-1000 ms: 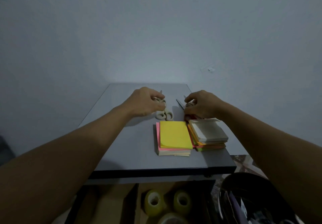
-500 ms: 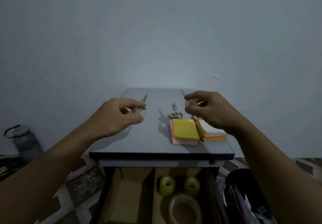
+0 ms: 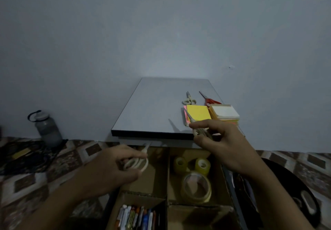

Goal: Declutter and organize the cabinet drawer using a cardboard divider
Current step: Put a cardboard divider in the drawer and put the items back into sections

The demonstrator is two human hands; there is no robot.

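I can't see the red scissors' [image 3: 210, 100] handles behind the white note stack [image 3: 224, 111]; the left hand's [image 3: 111, 170] cream scissors [image 3: 137, 162] are blurred; the right hand [image 3: 225, 145] covers the second scissors' [image 3: 190, 118] handles.

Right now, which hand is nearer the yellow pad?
Right. The right hand is just in front of the yellow pad; the left hand is farther off, lower left, over the drawer.

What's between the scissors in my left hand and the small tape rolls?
Head view: only the cardboard divider wall stands between the scissors and tape rolls.
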